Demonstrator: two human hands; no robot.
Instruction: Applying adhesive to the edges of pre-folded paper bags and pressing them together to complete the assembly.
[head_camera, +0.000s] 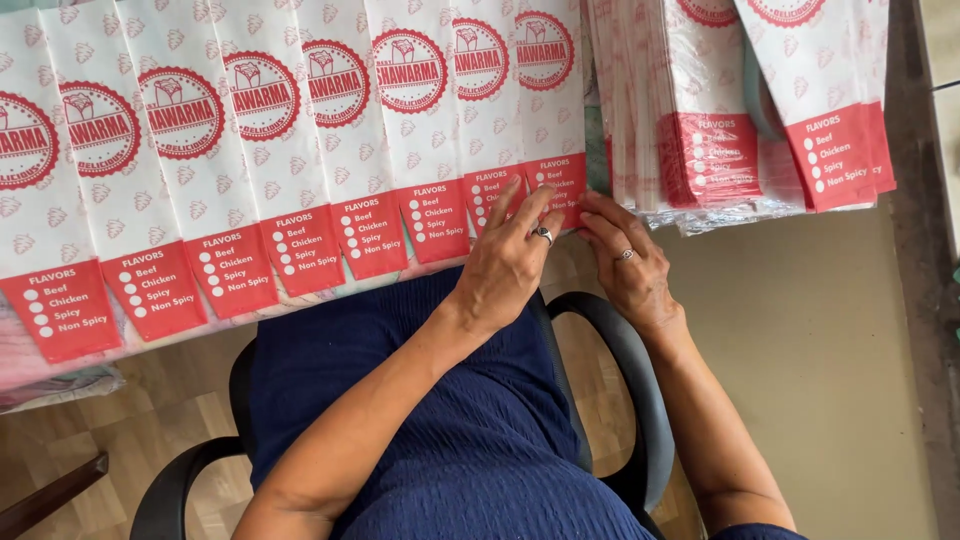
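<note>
Basically, head view looks down at a seated person in a dark blue dress (480, 420) on a black armchair (620, 380), both bare hands working at the near edge of a table. A row of white paper sleeves (270, 150) with red round emblems and red bottom bands lies fanned out, each overlapping the next, running from the far left up to the middle. Left hand (510, 255), ring on one finger, lies flat with fingers spread, fingertips pressing on the red band of the last sleeve (550, 120) at the right end of the row; not gripping, just resting on top. Right hand (625, 255), also with a ring, sits just beside it, fingers curled against the right edge of that same sleeve's bottom corner; cannot tell whether it pinches the paper or only touches it. The hands are close together, nearly touching at the fingertips. Right of the hands sits a stack of the same sleeves (700, 110) in clear plastic wrap, edge-on, near the right hand but apart from it. Further right more sleeves (830, 130) lie on top, red bands pointing toward the person. Beige floor (800, 380) shows below the table on the right, wood-pattern floor (190, 400) on the left.
</note>
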